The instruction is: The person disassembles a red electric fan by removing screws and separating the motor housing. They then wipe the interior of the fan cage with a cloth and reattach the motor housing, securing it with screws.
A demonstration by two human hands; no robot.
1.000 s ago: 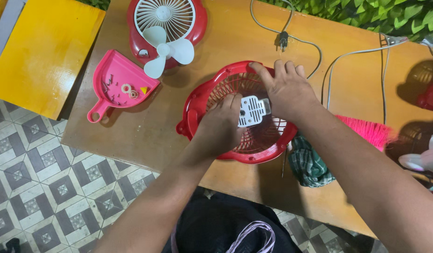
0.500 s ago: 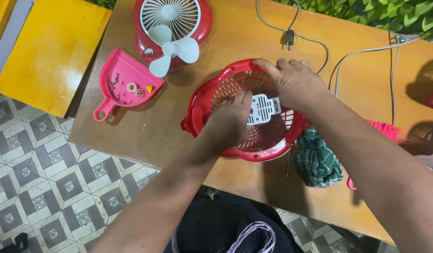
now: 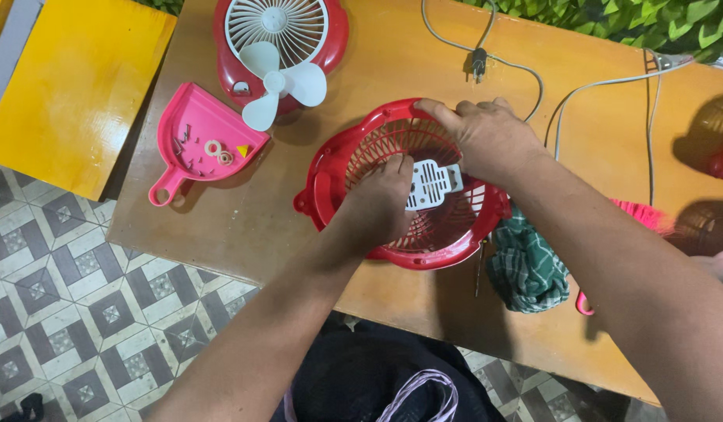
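Since the earlier frame, both hands have kept their hold on the red fan grille [image 3: 455, 234] at the middle of the table [image 3: 244, 234]. Left hand [image 3: 377, 207] fingers pinch the white centre plate [image 3: 432, 184]; right hand [image 3: 494, 141] fingers grip the far rim (pink dustpan [image 3: 197, 141] lies left).

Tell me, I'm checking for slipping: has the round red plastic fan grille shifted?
No; the round red plastic fan grille keeps its spacing from the pink plastic dustpan.

Pink dustpan [image 3: 196, 139], white fan blade [image 3: 282, 84], green cloth [image 3: 527, 270]
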